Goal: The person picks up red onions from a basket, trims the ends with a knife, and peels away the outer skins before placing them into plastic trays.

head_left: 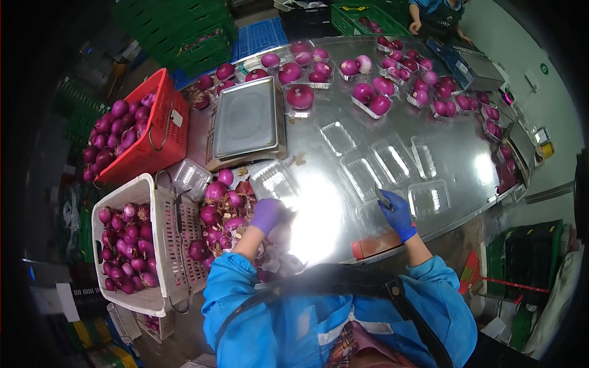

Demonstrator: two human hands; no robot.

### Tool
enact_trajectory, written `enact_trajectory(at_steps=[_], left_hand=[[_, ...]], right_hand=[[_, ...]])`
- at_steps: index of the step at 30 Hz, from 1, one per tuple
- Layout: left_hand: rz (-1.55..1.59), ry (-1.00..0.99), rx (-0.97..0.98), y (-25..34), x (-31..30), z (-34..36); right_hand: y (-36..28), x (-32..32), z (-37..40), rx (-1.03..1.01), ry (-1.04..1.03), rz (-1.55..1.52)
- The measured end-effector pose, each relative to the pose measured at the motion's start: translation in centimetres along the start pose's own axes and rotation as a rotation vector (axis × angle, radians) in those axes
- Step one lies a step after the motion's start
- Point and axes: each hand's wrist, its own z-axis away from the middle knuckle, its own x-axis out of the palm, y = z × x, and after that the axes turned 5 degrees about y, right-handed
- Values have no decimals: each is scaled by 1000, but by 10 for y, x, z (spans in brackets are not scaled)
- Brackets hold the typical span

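My left hand (269, 214), in a purple glove, is beside the heap of loose red onions (211, 214) and dry skins at the table's left edge. It reaches the near edge of a clear plastic tray (274, 181); motion blur hides its fingers. My right hand (400, 216), in a blue-purple glove, is closed around a small knife (384, 199), its blade pointing up and left. Around it lie clear plastic trays, among them one to the left (361, 175), one farther back (391, 161) and one to the right (429, 197).
A weighing scale (245, 119) stands at the back left. Onion-filled red (169, 132) and white (161, 245) crates flank the table's left side. Packed onion trays (372, 101) line the far side. Another person (438, 18) stands by a second scale (469, 67).
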Motion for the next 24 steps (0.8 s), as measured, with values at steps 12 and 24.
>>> enact_trajectory(at_steps=[12, 24], left_hand=[[65, 395, 30, 87, 40, -39], [-43, 172, -116, -2, 24, -6]], right_hand=[[2, -1, 1, 64, 58, -33], [9, 4, 5, 150, 3, 6]])
